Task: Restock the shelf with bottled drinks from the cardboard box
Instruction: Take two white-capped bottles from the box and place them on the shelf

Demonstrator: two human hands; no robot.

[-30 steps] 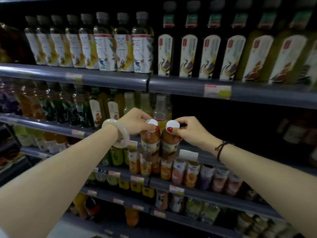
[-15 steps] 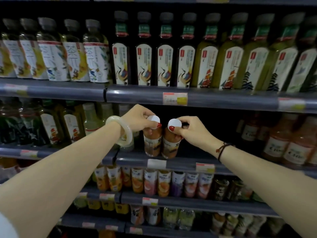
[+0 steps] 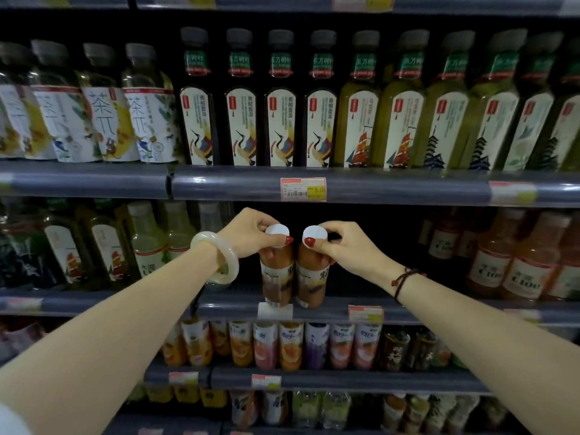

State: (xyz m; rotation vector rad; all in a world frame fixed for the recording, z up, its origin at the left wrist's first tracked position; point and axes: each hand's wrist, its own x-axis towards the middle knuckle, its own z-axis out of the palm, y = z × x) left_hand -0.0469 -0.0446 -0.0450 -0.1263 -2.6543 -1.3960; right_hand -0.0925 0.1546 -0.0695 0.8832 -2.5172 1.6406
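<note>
Left hand [image 3: 251,232] grips left bottle [image 3: 276,274]; right hand [image 3: 345,246] grips right bottle [image 3: 310,277].

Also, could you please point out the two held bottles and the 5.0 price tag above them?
Left-hand bottle [image 3: 276,278]: head view, on its label.
Right-hand bottle [image 3: 310,276]: head view, on its label.
Price tag [image 3: 303,189]: head view, on its middle.

Both arms extended forward, converging: left hand [image 3: 251,235] pinches left bottle [image 3: 277,279] at the top; right hand [image 3: 348,248] pinches right bottle [image 3: 310,277] likewise.
</note>
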